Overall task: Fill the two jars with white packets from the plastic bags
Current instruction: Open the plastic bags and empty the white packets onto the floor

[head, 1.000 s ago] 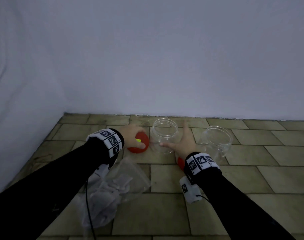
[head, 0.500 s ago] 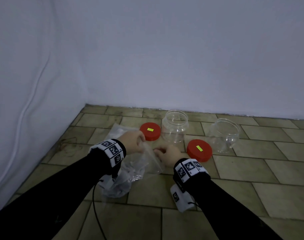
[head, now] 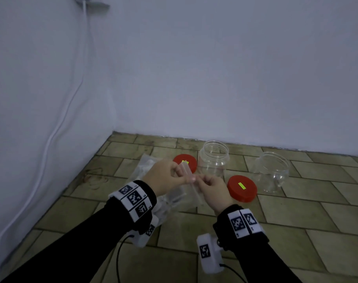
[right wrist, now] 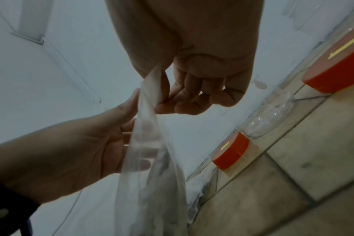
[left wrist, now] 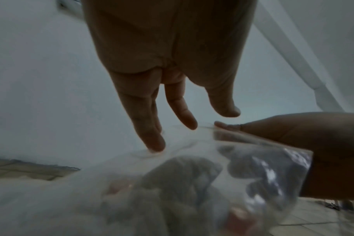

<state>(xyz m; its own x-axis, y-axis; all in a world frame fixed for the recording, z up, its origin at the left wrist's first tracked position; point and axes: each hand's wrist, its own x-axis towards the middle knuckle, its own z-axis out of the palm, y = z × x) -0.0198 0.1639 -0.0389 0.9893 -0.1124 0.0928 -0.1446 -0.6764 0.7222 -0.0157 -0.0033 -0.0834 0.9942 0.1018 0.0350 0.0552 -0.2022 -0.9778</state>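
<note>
I hold a clear plastic bag (head: 179, 198) of white packets (left wrist: 182, 183) off the floor with both hands. My left hand (head: 183, 172) pinches its top strip (right wrist: 144, 127), thumb on one side and fingers behind. My right hand (head: 202, 180) has curled fingers and pinches the same strip (right wrist: 152, 83) just beside it. Two clear jars stand open behind the hands: one (head: 213, 160) straight ahead, the other (head: 273, 171) further right. A second plastic bag (head: 145, 164) lies on the floor behind my left hand.
Two red lids lie flat on the tiled floor, one (head: 186, 161) left of the nearer jar, one (head: 242, 188) between the jars. White walls meet in a corner at the left, and a white cable (head: 57, 127) runs down the left wall.
A second ago my left hand was on a red lid and my right hand lay by the jars. Both hands have since taken the bag and raised it.
</note>
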